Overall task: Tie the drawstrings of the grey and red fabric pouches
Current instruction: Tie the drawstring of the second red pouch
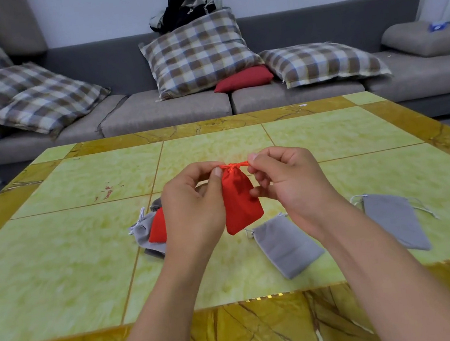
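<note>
A red pouch (pixel 240 199) is being held up above the green and yellow table (pixel 73 259), hanging by its gathered neck between the two hands. One end of the drawstring (pixel 233 166) is being pinched between thumb and forefinger of the left hand (pixel 193 202), the other end by the fingertips of the right hand (pixel 284 177); the remaining fingers of both hands are being kept curled in, with nothing else held. The cord is being drawn sideways, taut, and a small knot seems to be forming at the neck, so the tying of this pouch is judged to be in its tightening stage. Whether one knot or two is being made cannot be told. A pile of a second red pouch (pixel 158 229) and a grey pouch (pixel 143 231) is lying on the table behind the left wrist, partly hidden. Two flat grey pouches, one (pixel 287 250) near the right forearm and one (pixel 397 220) further right, are lying with loose cords, seemingly untied. Next, a firm outward pull is being called for, then the pouch is to be set down and a grey one picked up.
</note>
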A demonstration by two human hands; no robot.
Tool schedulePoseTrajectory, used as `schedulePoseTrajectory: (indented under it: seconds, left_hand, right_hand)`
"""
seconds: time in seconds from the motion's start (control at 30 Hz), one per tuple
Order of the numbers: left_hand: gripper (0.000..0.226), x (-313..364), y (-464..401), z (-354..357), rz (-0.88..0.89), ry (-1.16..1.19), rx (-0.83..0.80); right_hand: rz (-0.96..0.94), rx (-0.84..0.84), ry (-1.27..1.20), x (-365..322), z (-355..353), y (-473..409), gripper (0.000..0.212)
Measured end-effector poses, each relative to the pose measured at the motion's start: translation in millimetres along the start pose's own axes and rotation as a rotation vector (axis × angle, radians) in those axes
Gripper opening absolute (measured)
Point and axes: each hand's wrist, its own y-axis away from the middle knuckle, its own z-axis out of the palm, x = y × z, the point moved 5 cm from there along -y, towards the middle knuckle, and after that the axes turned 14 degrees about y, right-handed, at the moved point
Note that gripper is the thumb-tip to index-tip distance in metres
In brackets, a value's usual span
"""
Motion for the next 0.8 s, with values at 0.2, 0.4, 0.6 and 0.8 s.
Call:
schedulePoseTrajectory:
  seconds: [0.2, 0.4, 0.6, 0.8]
  left_hand:
    - [0.052, -26, 6, 1, -0.327, 0.009, -0.281]
    - [0.058, -41, -26, -55, -0.228, -0.597, -0.065]
    - [0.058, -32, -18, -59, -0.083, -1.028, -0.067]
    - [0.067, -32, -3, -11, -0.155, -0.341, -0.238]
  right_hand:
    - [0.192, -0.182, 0.039, 35, 8, -5, 0.028]
    - [0.096, -0.239, 0.925, 60, -35, -22, 0.036]
    - [0.051, -0.302, 1.260, 92, -39, -24, 0.012]
    - [-0.125, -0.183, 0.601, 30, -29, -21, 0.005]
